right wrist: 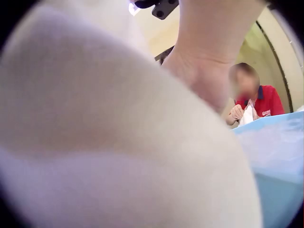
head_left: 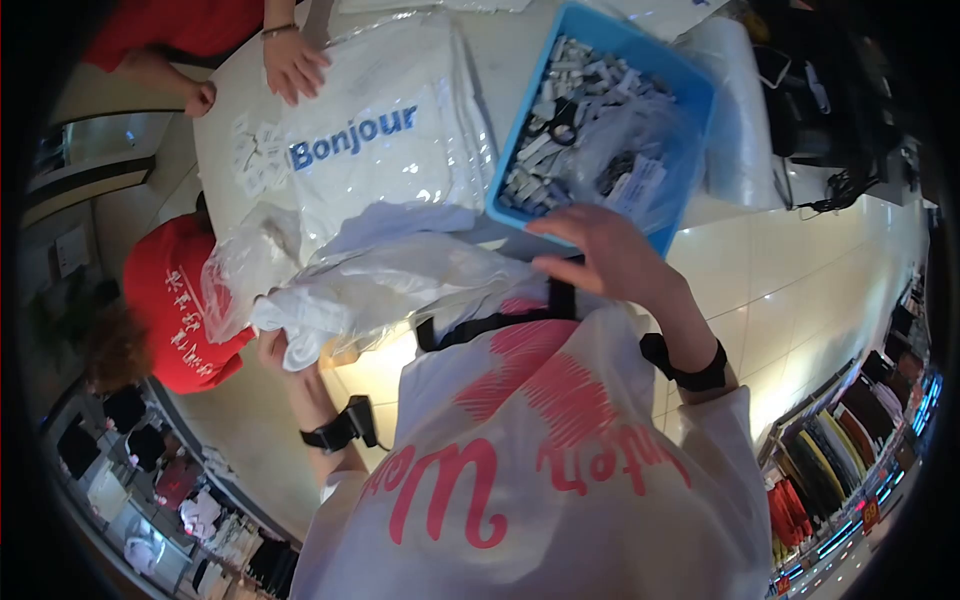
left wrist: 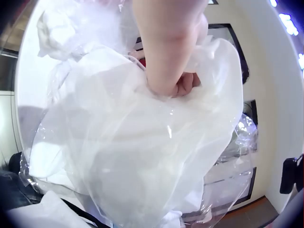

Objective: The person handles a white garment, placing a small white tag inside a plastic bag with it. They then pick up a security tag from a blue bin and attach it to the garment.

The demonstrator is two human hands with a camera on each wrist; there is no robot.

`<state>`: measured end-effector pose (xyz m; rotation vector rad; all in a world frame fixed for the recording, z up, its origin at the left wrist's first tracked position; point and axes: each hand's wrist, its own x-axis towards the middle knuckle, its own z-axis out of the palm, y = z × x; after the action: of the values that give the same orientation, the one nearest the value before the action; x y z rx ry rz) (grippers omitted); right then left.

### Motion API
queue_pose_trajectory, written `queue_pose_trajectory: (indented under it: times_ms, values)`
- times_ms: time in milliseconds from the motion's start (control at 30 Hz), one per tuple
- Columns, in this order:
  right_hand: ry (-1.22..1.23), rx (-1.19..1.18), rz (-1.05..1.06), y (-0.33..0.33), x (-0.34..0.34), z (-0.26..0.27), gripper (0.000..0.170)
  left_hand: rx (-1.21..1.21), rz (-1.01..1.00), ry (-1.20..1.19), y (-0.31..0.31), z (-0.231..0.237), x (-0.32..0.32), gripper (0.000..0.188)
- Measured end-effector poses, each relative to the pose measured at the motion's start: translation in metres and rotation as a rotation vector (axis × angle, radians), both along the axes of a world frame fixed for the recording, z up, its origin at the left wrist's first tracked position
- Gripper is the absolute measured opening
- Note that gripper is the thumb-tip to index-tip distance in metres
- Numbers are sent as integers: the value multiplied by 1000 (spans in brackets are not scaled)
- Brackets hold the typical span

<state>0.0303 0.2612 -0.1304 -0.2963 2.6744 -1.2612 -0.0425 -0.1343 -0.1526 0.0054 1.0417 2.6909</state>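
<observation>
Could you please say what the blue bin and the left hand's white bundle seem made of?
Blue bin: probably smooth plastic, from its evenly coloured walls. White bundle: perhaps matte fabric, given its folds, with translucent, glinting film, likely plastic.

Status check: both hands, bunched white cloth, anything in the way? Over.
Left hand grips bunched white cloth. Right hand holds nothing, fingers extended. Blue rectangular plastic bin beside it may obstruct.

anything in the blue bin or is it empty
Not empty: the blue bin holds many small pale pieces and clear plastic.
</observation>
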Motion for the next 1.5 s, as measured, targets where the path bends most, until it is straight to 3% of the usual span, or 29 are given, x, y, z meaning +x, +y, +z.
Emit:
queue_pose_trajectory:
  times_ms: [33,67,100,200,300,433,533,700,733,800,900,1100,1400,1500]
  values:
    - [2,26,0,12,-3,0,31,-261,105,-99,10,15,1,15]
    - [5,1,-159,27,-7,-2,28,-526,206,-201,16,20,3,20]
    - [10,-27,-317,41,-12,-4,25,-506,204,-204,16,16,3,20]
    - [84,88,-448,79,-35,-13,18,-651,-16,-48,23,15,-7,18]
    - [130,265,-464,109,-60,-36,17,-661,-168,-45,39,19,-6,12]
    - [184,304,-465,127,-63,-30,18,-755,-195,-28,64,31,11,14]
    - [17,199,-530,115,-42,-16,17,-679,-298,-42,64,32,19,16]
    - [45,259,-297,108,-23,-53,13,-633,-426,-83,60,38,26,23]
    - [42,262,-294,107,-20,-58,13,-660,-414,-77,56,35,27,26]
    - [-102,518,-373,104,-18,-65,15,-664,-403,-87,56,37,29,26]
    - [-173,610,-450,97,-18,-72,17,-668,-389,-92,55,38,29,26]
    - [-1,495,-470,94,-22,-83,17,-672,-394,-70,60,39,28,24]
    - [-131,515,-474,86,-30,-78,14,-618,-254,-200,94,55,19,7]
    - [-92,565,-419,90,-28,-85,16,-548,-262,-272,99,56,15,12]
